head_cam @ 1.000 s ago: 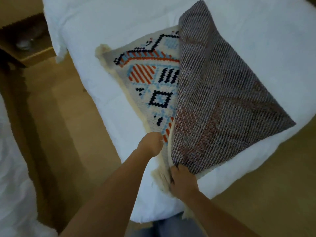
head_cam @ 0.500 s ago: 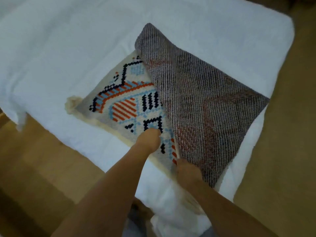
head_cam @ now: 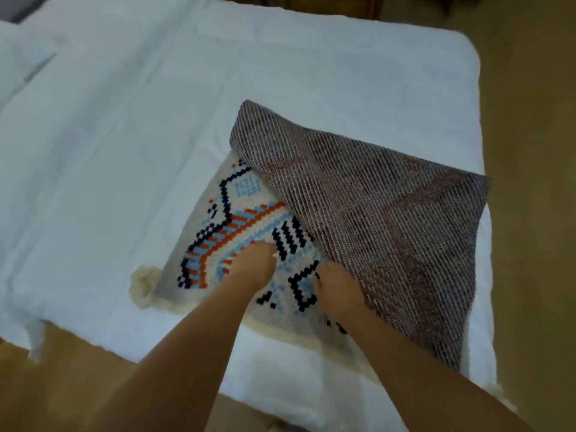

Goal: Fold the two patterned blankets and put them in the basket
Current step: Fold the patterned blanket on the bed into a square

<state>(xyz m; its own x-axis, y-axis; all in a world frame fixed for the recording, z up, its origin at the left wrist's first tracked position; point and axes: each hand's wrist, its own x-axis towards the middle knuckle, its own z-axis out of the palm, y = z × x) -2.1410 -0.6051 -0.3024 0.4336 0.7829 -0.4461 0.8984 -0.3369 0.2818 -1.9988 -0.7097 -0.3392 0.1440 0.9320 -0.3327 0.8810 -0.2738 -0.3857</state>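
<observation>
Lying on the near right part of the white bed (head_cam: 124, 135), the patterned blanket (head_cam: 246, 188) is taking up the corner closest to the person. At its left end a cream fringe tuft (head_cam: 143, 283) is bunching on the sheet, just beside the bed's near edge. Next to it the blanket's face is showing upward, with black, orange and light-blue blocks on cream. The left hand (head_cam: 254, 265) is pressing down on that face, its fingers bending under toward the cloth. Their tips are hiding beneath the knuckles, so I cannot tell whether they are pinching fabric or only pushing. Just to its right, the right hand (head_cam: 338, 291) is resting on the blanket with its fingers curling together at the edge of the turned-over flap (head_cam: 389, 229), seemingly gripping it. That flap, 1 large grey-brown triangle showing the reverse weave, is covering the blanket's right half and reaching the bed's right edge. Beyond it, tan floor (head_cam: 530, 151) is running alongside the bed.
</observation>
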